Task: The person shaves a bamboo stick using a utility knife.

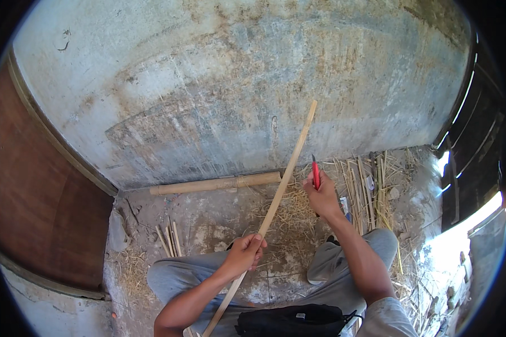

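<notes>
My left hand [245,253] is closed around a long, flat bamboo strip [287,173]. The strip slants from the lower edge, over my lap, up to a tip in front of the wall. In my right hand [322,195] is a red utility knife [316,175], its dark blade out and pointing up. Knife and strip are apart, with the blade to the right of the strip's upper half. Pale shavings [298,206] lie on the floor below and behind my right hand.
A bamboo pole [213,184] lies along the foot of the stained wall [208,101]. Thin bamboo sticks [371,191] are heaped at the right, and a few short sticks [170,240] stand by my left knee. A black bag [292,321] rests on my lap. A brown door [45,196] is at the left.
</notes>
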A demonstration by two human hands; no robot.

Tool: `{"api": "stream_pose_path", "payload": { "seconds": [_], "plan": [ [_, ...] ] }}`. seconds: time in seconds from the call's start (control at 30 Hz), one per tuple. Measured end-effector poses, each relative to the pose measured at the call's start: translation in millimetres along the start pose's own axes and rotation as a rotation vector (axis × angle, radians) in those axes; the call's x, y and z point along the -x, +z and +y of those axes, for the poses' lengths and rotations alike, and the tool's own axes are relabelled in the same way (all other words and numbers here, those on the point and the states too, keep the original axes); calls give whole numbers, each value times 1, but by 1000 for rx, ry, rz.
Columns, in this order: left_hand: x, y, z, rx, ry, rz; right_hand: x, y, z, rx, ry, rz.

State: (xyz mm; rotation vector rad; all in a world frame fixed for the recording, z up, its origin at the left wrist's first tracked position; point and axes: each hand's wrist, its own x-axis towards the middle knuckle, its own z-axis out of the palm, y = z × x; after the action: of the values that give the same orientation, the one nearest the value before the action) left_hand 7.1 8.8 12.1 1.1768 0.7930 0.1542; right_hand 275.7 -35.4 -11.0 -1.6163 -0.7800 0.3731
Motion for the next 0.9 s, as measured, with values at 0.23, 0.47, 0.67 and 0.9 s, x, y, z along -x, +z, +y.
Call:
{"api": "stream_pose_path", "payload": {
  "seconds": [0.23, 0.47, 0.67, 0.9],
  "plan": [
    [-3, -2, -3, -10, 9, 7, 8, 4, -20, -33, 29, -97],
    [-4, -3, -9, -55, 43, 29, 13, 11, -20, -15, 43, -114],
    [-2, 1, -7, -263, 189, 73, 20, 22, -8, -228, 127, -162],
    [1, 0, -11, -515, 293, 182, 26, 21, -21, -177, 235, -239]
  ]
}}
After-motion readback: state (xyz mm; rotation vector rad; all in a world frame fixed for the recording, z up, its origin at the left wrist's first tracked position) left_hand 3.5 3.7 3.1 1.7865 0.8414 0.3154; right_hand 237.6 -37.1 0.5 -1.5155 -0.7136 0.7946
